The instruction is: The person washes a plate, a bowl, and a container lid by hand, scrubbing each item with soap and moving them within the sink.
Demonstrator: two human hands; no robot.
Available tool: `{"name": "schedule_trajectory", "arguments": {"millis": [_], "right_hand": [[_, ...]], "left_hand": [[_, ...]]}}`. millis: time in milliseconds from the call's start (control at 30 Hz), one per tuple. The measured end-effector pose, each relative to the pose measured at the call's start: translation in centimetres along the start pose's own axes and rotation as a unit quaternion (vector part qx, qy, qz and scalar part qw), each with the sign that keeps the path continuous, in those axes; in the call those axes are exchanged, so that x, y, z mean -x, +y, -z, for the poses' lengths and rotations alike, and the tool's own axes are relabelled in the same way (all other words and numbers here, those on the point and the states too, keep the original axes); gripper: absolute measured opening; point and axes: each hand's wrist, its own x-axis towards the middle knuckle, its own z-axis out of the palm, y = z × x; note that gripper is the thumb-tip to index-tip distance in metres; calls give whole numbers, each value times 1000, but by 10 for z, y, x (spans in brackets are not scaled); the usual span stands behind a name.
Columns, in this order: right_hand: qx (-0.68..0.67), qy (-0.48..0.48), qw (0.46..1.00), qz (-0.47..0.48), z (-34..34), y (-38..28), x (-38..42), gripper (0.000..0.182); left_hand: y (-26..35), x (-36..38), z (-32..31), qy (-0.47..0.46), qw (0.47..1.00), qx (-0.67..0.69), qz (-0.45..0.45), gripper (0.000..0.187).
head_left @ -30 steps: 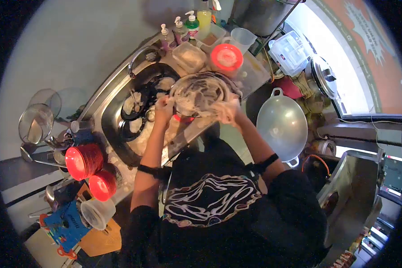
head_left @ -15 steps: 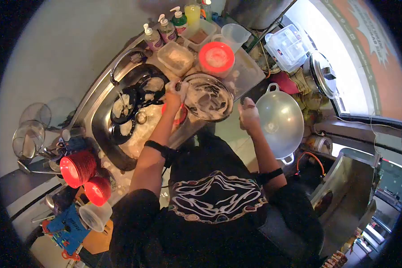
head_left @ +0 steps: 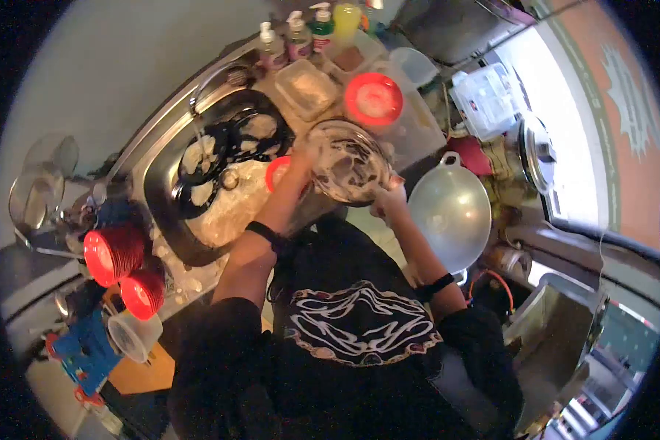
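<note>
A round metal pan or lid, smeared with white suds, lies tilted at the counter edge. My left hand is at its left rim, blurred by motion, so its fingers are unclear. At the lower right rim, my right hand has its fingers closed on the edge. Left of them, a steel sink holds foamy water and black pans with suds on them. Part of a red bowl shows beside my left forearm.
Behind stand pump bottles, a clear tub and a red-rimmed container. A large metal wok is at the right. Stacked red bowls and a blue basket are at the left.
My right hand has moved left from beside the wok and taken hold of the round piece's rim. The camera view has turned slightly.
</note>
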Motion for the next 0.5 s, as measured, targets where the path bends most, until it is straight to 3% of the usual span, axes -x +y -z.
{"name": "schedule_trajectory", "arguments": {"millis": [67,133,167,233,267,333,367,467,500], "right_hand": [[29,-42,999,-10,6,-7,-10,18],[28,-113,993,-22,16,-12,-4,18],[37,-130,991,-25,18,-11,-8,18],[32,-114,993,0,17,-9,-12,26],[39,-123,992,-1,17,-15,-11,26],[310,-78,947,-1,5,-59,9,32],[316,-84,945,2,2,-62,9,32],[477,45,832,279,-6,-66,11,46],[480,38,830,281,-5,-61,5,46]], "left_hand": [[-24,-11,0,49,984,-168,-19,51],[-14,12,-16,120,992,-22,40,50],[-8,17,-18,138,989,-16,41,50],[2,27,-19,94,989,98,-56,46],[10,31,-14,105,988,102,-57,46],[31,42,-7,89,991,95,26,43],[32,45,-1,88,985,149,8,37],[-1,32,46,125,967,211,62,36],[-14,26,69,166,968,178,64,37]]}}
